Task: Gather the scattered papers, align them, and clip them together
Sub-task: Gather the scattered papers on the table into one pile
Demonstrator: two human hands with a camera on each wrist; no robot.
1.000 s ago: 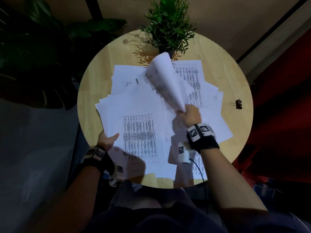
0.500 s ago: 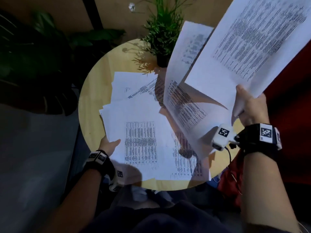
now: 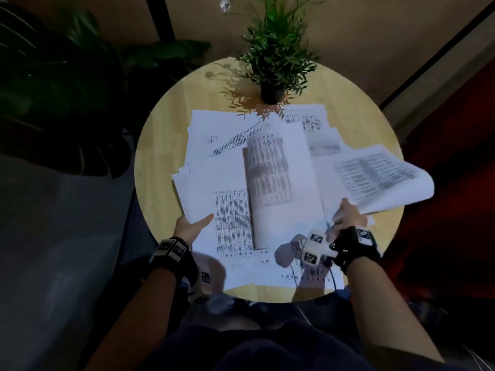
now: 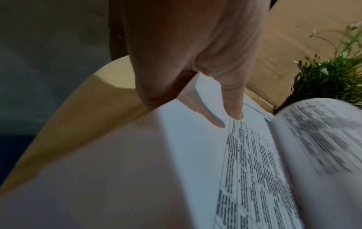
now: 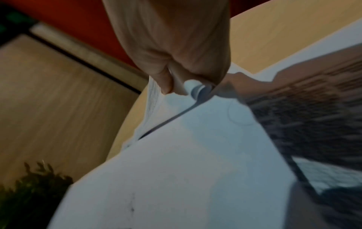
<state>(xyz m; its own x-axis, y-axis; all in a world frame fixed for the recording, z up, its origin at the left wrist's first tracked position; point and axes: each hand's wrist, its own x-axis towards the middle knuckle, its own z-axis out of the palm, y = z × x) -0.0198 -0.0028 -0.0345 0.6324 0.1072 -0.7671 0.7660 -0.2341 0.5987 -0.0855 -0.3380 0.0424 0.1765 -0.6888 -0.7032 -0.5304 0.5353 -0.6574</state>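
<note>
Several white printed papers (image 3: 230, 228) lie spread over the round wooden table (image 3: 160, 162). My left hand (image 3: 198, 223) holds the pile's left edge, thumb (image 4: 233, 108) on top and fingers underneath. At the right, my right hand (image 3: 345, 218) pinches the near corner of some lifted sheets (image 5: 176, 86). One of them bows low over the pile (image 3: 278, 183); another curls out past the table's right rim (image 3: 383, 178). No binder clip shows in any view.
A small potted plant (image 3: 270, 92) stands at the table's far edge, just behind the papers. Large dark leaves (image 3: 53, 89) fill the left background. My lap sits under the near rim. Bare wood shows at the table's far left and far right.
My right hand raised its sheets high to the right, then brought them down low over the pile. They now hide the clip seen earlier at the right. My left hand stayed put.
</note>
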